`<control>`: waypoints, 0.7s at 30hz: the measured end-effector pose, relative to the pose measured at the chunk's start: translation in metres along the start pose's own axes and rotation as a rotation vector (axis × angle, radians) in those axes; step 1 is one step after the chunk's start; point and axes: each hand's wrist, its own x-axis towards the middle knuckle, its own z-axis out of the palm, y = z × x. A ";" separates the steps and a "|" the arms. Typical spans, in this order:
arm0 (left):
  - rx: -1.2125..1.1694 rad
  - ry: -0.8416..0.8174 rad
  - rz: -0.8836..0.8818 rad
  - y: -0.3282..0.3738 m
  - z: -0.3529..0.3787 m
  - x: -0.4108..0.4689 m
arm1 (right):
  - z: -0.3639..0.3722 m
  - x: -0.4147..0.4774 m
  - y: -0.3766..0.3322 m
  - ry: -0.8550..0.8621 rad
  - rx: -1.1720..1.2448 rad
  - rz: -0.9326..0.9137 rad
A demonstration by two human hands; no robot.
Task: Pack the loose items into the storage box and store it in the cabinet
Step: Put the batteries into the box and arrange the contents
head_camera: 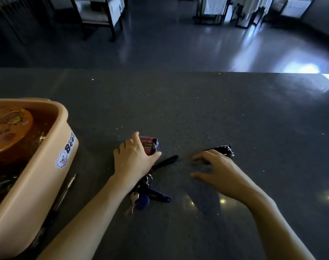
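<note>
While lying on the dark counter (197, 109) right of the storage box (47, 147), being closed on by left hand (133, 158) — small red pack (149, 145), not lifted. Hovering spread and empty — right hand (216, 169), nearer the black clip (223, 150).

Storage box (47, 147) at counter's (197, 102) left, pen (66, 192) beside it, packet (150, 145) behind keys (141, 194), clip (223, 150) right

The scene is dimly lit. Daylight is admitted from the upper right, where glare is thrown across the glossy floor (308, 68) and onto the far right corner of the dark bench (216, 113). Small lamp reflections are mirrored near the right forearm. Straight lines are bent by wide-angle distortion at the edges.
</note>
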 end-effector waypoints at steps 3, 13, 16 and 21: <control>-0.055 0.012 0.015 0.005 0.001 0.004 | -0.003 0.006 0.001 0.002 0.015 -0.022; -0.375 -0.006 0.135 0.004 -0.025 -0.002 | -0.007 0.023 -0.004 0.003 0.017 -0.100; -0.423 0.016 0.144 0.003 -0.054 -0.009 | -0.006 0.029 -0.012 -0.010 -0.017 -0.153; -0.399 0.099 0.125 -0.023 -0.119 -0.029 | 0.001 0.040 -0.044 -0.042 -0.027 -0.255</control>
